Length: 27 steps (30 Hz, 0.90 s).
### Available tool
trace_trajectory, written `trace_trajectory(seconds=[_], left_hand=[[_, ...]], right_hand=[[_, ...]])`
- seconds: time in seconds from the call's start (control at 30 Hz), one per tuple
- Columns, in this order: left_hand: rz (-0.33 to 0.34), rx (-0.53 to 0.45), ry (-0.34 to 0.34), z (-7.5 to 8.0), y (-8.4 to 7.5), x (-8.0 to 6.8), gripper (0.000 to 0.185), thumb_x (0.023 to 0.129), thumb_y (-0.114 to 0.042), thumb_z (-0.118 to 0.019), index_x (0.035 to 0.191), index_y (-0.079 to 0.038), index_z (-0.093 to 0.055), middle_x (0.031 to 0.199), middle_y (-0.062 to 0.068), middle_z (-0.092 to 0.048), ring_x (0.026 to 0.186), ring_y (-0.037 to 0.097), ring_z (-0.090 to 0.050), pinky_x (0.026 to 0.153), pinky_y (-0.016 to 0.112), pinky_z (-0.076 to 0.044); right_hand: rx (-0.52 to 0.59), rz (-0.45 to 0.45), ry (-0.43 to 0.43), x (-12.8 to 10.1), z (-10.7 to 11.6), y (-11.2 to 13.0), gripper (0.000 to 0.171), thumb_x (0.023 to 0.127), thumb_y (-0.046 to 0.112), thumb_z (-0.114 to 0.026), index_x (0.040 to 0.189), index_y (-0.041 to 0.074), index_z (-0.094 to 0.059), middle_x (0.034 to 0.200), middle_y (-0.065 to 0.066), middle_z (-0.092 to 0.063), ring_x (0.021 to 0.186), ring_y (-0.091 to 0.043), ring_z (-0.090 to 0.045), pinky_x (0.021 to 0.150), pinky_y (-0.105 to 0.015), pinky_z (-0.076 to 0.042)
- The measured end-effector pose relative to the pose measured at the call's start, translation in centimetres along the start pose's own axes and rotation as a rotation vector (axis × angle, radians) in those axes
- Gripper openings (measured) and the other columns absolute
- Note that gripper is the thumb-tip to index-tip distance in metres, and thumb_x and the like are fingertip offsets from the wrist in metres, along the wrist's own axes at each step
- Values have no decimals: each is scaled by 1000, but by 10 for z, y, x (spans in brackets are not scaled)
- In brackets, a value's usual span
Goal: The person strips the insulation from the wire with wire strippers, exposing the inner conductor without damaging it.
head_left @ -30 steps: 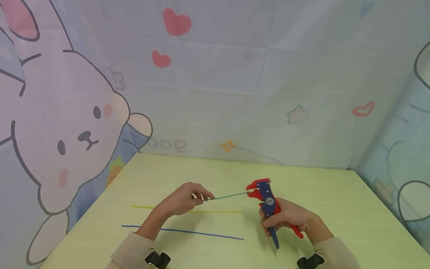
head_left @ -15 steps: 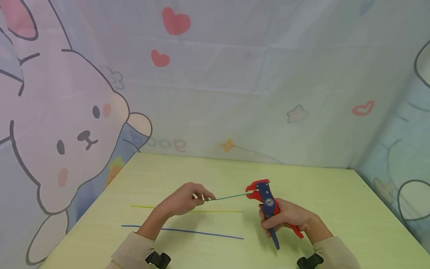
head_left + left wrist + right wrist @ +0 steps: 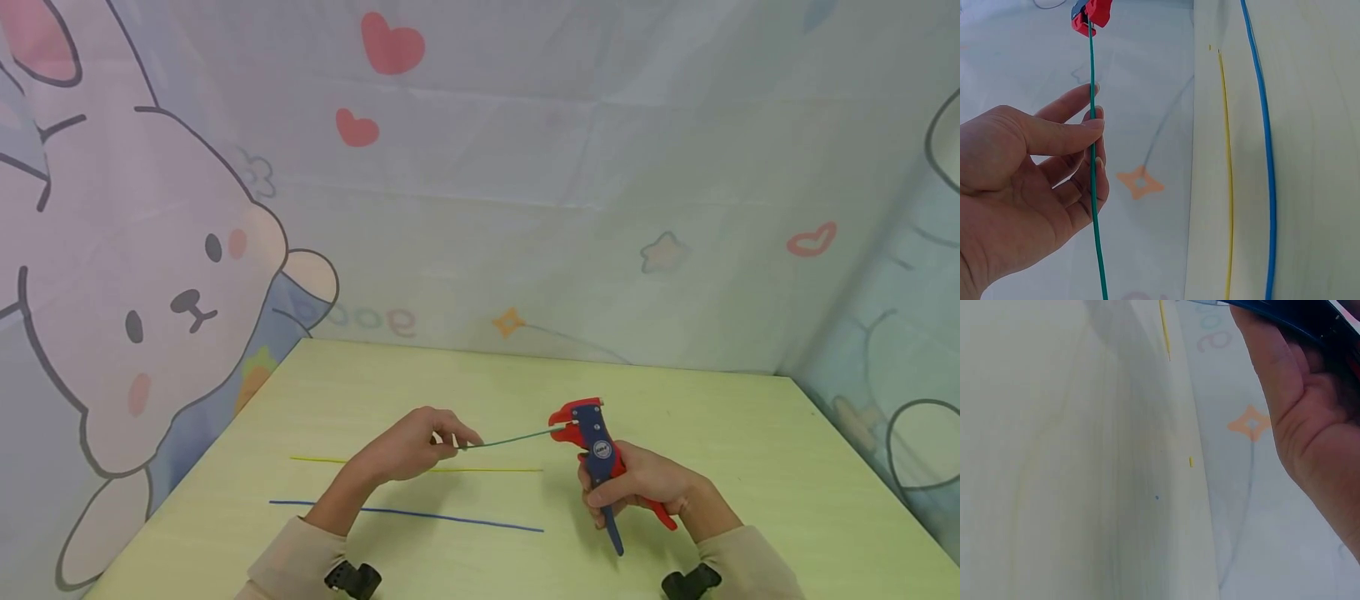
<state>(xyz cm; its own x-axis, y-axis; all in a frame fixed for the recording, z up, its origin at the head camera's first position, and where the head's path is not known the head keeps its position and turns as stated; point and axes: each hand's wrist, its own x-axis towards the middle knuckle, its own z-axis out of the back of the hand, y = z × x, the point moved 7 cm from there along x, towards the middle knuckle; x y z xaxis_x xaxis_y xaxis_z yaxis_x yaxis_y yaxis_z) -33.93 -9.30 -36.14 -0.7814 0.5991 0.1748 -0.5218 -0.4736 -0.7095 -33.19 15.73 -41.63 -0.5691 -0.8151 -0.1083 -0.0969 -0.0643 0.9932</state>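
My left hand (image 3: 420, 446) pinches a thin green wire (image 3: 510, 437) between thumb and fingers, held above the table. The wire's far end sits in the red head of a red-and-blue wire stripper (image 3: 596, 454). My right hand (image 3: 645, 492) grips the stripper's handles, with the tool upright over the table. In the left wrist view the green wire (image 3: 1093, 187) runs past my fingers (image 3: 1079, 134) up into the stripper's red head (image 3: 1091, 14). The right wrist view shows my palm (image 3: 1310, 419) wrapped round the dark blue handle (image 3: 1285, 312).
A yellow wire (image 3: 420, 468) and a blue wire (image 3: 408, 515) lie flat on the pale green table (image 3: 750, 467), under and in front of my left arm. A tiny yellow scrap (image 3: 1190, 462) lies on the table. Cartoon-printed fabric walls close the back and both sides.
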Motion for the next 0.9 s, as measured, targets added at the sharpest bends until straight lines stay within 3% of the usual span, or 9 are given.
trace_trajectory(seconds=[0.17,0.37,0.9], left_hand=[[4,-17,7,0,0,0,32,87,0,-55,106,-23,-67,96,-11,-59,87,14,-53,71,31,-45],[-10,-3,23,-1,-1,2,38,86,3,-55,103,-28,-68,96,-13,-60,93,12,-54,74,30,-45],[-25,4,51,0,-4,0,41,86,5,-52,104,-28,-68,97,-14,-60,92,14,-54,72,29,-46]], right_hand=[[-5,-11,-18,0,0,1,18,84,1,-58,94,-9,-47,77,-14,-58,67,-28,-59,70,-54,-47],[-17,-29,-27,0,-2,1,16,84,3,-59,91,-7,-49,73,-13,-57,65,-26,-59,69,-54,-48],[-108,38,2,2,-3,5,16,87,2,-55,91,-10,-46,70,-12,-54,61,-24,-56,62,-51,-49]])
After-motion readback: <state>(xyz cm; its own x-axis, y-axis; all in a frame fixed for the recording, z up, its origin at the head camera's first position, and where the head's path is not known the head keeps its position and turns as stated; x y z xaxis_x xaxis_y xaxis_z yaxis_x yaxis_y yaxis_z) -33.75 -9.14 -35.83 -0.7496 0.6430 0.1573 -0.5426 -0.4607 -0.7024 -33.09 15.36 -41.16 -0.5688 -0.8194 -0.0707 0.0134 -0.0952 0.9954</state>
